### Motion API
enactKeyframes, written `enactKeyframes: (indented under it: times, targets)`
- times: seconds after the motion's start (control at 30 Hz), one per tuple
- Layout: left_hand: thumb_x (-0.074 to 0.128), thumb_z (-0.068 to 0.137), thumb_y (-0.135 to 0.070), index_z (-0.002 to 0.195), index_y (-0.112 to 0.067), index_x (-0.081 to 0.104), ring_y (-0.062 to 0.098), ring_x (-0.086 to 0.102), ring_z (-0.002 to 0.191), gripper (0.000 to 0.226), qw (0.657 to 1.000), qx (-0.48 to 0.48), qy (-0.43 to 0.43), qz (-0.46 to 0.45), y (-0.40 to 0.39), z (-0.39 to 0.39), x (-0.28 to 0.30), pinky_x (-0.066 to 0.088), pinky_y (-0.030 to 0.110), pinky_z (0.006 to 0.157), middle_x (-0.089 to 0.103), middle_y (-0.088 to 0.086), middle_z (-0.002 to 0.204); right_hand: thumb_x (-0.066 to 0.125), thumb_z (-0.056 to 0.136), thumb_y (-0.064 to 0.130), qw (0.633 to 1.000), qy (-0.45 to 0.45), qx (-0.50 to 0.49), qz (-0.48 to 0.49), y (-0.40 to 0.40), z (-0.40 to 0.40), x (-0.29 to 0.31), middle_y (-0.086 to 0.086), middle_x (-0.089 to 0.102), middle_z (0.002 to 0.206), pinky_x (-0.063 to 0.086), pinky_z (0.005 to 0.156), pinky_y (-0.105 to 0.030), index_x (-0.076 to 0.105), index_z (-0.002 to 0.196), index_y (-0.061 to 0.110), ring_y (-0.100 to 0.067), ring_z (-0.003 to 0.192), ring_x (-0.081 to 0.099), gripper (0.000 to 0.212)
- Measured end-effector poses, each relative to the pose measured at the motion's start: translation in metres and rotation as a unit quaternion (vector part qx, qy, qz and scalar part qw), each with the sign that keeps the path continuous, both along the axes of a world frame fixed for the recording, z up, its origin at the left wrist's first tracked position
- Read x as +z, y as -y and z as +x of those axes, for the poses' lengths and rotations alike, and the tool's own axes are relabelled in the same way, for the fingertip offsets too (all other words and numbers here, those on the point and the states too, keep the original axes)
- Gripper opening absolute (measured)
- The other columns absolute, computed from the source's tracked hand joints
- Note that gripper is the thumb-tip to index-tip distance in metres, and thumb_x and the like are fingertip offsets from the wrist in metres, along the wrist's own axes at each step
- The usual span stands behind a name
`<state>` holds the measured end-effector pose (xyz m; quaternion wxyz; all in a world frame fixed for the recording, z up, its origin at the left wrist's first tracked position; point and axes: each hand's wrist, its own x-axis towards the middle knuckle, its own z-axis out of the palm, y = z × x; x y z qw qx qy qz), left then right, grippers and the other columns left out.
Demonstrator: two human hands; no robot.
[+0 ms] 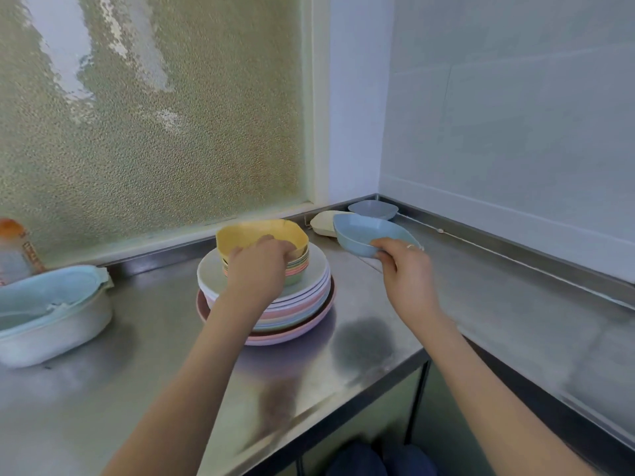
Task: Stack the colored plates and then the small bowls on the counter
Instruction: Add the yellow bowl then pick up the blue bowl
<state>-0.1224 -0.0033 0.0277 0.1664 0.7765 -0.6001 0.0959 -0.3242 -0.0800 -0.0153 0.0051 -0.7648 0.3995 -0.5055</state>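
Left hand (259,266), frame centre: fingers curled over near rim of yellow bowl (261,237), topmost of nested bowl stack (298,266) on plate stack (292,304). Right hand (407,269) pinches blue bowl (364,231), lifted, tilted. Two more bowls upper right on counter (515,304): cream bowl (323,221), grey bowl (372,209). Left edge: one pale tub (51,321), one bottle (13,249).

A kitchen, plain and utilitarian. Under both hands runs a stainless steel counter (360,341) that turns a corner to the right, with a raised metal lip at the back. Pale wall tiles (515,115) rise beyond the right hand; a frosted window (154,115) stands behind the left. Plastic plates (295,304) and bowls (271,259) sit stacked between the hands, a dish tub (51,314) left of them.
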Motion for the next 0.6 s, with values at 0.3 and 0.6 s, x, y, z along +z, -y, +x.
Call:
enactKeyframes:
  times: [0.3,0.6]
  targets:
    - [0.041,0.097,-0.026,0.105,-0.027,0.065,0.035,0.058,0.102,0.025,0.997,-0.043,-0.008,0.067,0.014,0.014,-0.005,0.043,0.036,0.076,0.066,0.009,0.111,0.057,0.086,-0.003,0.999,0.025,-0.011,0.031,-0.002,-0.007,0.000,-0.014,0.071,0.098,0.045,0.086,-0.034,0.070,0.100,0.006,-0.032,0.090,0.064,0.021]
    - [0.041,0.097,-0.028,0.112,-0.020,0.067,0.025,0.062,0.102,0.030,0.908,0.045,-0.285,-0.303,-0.014,0.041,-0.016,0.042,0.028,0.080,0.071,0.005,0.107,0.060,0.084,-0.004,0.997,0.058,0.050,0.029,-0.012,0.021,0.005,-0.011,0.073,0.097,0.033,0.078,-0.011,0.072,0.098,0.004,-0.024,0.088,0.064,0.020]
